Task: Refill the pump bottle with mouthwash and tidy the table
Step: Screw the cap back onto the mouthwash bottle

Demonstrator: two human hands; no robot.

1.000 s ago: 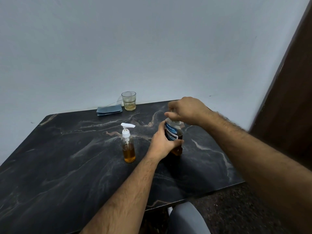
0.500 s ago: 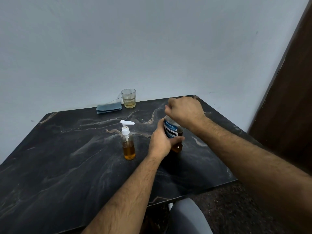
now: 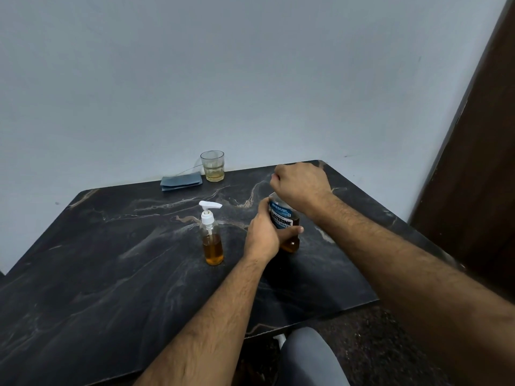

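A mouthwash bottle (image 3: 284,218) with a blue label and amber liquid stands upright on the dark marble table (image 3: 111,268). My left hand (image 3: 264,232) is wrapped around its body from the left. My right hand (image 3: 302,185) is closed over the bottle's top, hiding the cap. To the left stands a small clear pump bottle (image 3: 212,240) with a white pump head, roughly half full of amber liquid, untouched.
A glass (image 3: 213,169) with a little pale liquid stands at the table's far edge by the wall, beside a folded blue cloth (image 3: 181,183). A dark door (image 3: 479,151) is on the right. My knee (image 3: 309,355) shows below the table's near edge.
My right hand has turned a little on the bottle's top. Both hands keep their hold; the camera view has shifted slightly.
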